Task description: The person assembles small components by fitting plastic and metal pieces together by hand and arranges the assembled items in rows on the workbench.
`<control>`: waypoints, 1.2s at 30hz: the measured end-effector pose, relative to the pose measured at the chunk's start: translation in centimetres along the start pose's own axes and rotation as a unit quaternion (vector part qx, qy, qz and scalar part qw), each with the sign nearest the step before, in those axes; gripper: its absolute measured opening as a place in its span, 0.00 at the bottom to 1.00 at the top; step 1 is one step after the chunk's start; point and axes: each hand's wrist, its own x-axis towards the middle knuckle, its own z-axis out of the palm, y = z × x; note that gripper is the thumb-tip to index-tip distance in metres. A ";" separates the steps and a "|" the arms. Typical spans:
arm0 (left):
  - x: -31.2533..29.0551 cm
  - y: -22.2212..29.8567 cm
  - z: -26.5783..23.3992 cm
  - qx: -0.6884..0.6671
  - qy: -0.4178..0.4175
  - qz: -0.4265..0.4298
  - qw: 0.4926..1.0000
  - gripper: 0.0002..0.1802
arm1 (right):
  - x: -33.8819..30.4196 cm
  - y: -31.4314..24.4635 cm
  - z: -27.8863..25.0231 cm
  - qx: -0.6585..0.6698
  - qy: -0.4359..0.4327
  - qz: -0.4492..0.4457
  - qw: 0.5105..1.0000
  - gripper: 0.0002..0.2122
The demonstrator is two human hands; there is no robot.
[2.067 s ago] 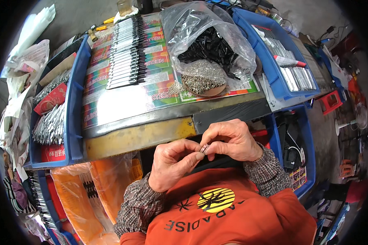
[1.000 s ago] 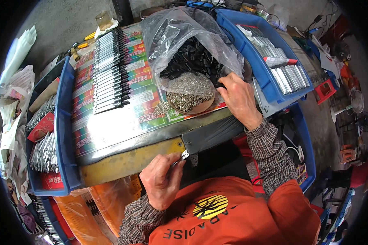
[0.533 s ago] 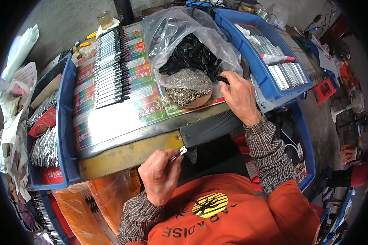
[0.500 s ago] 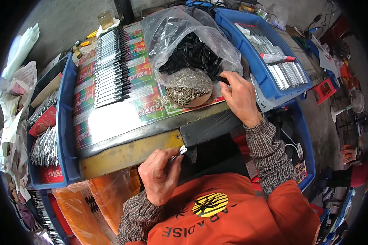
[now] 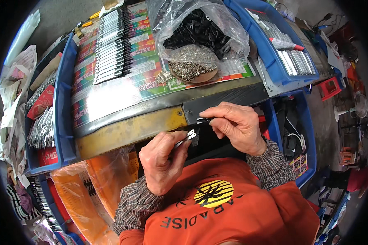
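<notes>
Just past the table's front edge, my left hand (image 5: 162, 163) is closed on a slim silver metal strip (image 5: 191, 134), whose end with small holes sticks out past the fingertips. Close beside it, my right hand (image 5: 239, 126) pinches a small black part (image 5: 203, 121) between thumb and fingers. The two pieces are apart, their ends near each other. Beyond the hands, a clear plastic bag (image 5: 238, 24) lies open with many black plastic parts (image 5: 200, 34) inside. At its mouth sits a heap of tiny metal pins (image 5: 190, 68) on a round dish.
On the left of the colourful table sheet (image 5: 141, 61) lies a row of silver strips with black ends (image 5: 109, 53). Blue bins with metal strips stand at left (image 5: 64, 110) and right (image 5: 257, 38). Another blue bin (image 5: 310, 147) is lower right. Orange plastic-wrapped bundles (image 5: 71, 200) lie below the table.
My right hand has come back from the bag toward my left hand, with a black part in its fingers. My left hand, still on the metal strip, has risen slightly. The view has shifted.
</notes>
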 end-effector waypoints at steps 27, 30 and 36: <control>-0.6 -0.5 0.5 0.020 -0.012 0.031 0.999 0.13 | 0.2 1.0 1.7 0.198 -0.058 0.141 0.968 0.05; -0.8 -0.7 0.5 0.015 -0.018 0.025 0.999 0.13 | 0.1 1.1 2.2 0.228 -0.054 0.154 0.960 0.07; -1.1 -1.2 1.0 0.020 -0.009 0.052 0.998 0.13 | 0.0 1.7 1.9 0.185 -0.092 0.121 0.971 0.08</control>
